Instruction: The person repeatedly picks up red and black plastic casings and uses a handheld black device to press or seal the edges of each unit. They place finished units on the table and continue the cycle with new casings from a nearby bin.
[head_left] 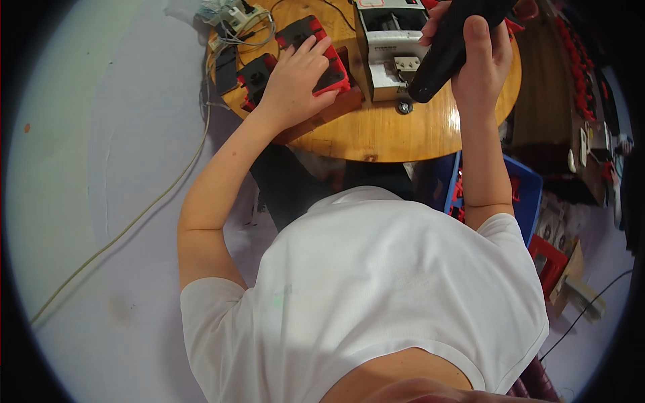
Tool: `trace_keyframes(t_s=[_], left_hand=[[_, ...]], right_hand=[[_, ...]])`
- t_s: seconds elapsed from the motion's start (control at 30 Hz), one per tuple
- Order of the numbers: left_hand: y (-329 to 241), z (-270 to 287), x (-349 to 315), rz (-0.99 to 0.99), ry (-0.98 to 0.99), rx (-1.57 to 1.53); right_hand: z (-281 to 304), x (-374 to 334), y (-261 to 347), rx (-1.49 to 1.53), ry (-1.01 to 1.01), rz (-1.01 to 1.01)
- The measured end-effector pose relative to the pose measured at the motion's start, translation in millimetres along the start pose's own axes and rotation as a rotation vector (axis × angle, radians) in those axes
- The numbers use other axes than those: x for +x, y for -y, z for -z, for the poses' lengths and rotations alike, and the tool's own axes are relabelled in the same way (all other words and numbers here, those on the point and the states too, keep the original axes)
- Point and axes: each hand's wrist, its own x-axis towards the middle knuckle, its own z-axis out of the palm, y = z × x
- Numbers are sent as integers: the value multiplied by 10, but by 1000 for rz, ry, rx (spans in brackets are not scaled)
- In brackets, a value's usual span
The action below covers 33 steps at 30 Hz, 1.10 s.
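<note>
The left hand (pixel 299 80) lies spread on the black-and-red case (pixel 334 67), upper centre; the right hand (pixel 482 67) wraps a black tool (pixel 443 57), upper right. Probably steadying; shifting the tool leftward calls for skirting the white machine (pixel 386 48). Room remains below it, before the desk's (pixel 403 138) curved edge.

Two hands (pixel 293 79) (pixel 480 75), one black handheld tool (pixel 442 59), one round table (pixel 403 138), one blue bin (pixel 529 185)

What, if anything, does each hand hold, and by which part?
Right hand: a black object, gripped above its rounded lower end. Left hand: rests on red-and-black case; grip unclear.
</note>
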Motion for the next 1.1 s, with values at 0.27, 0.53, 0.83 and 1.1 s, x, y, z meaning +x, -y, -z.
trace_keyframes(t_s=[0.27,0.53,0.83,1.1], left_hand=[[32,-286,-79,34,106,-31],[71,-123,-87,201,144,-489],[492,-239,-504,316,9,161],[666,-265,-418,363,-74,-36]], right_hand=[[185,26,14,-202,89,73],[225,-91,-485,-205,-64,320],[265,-146,-642,-187,-92,306],[159,-201,-586,-189,-28,326]])
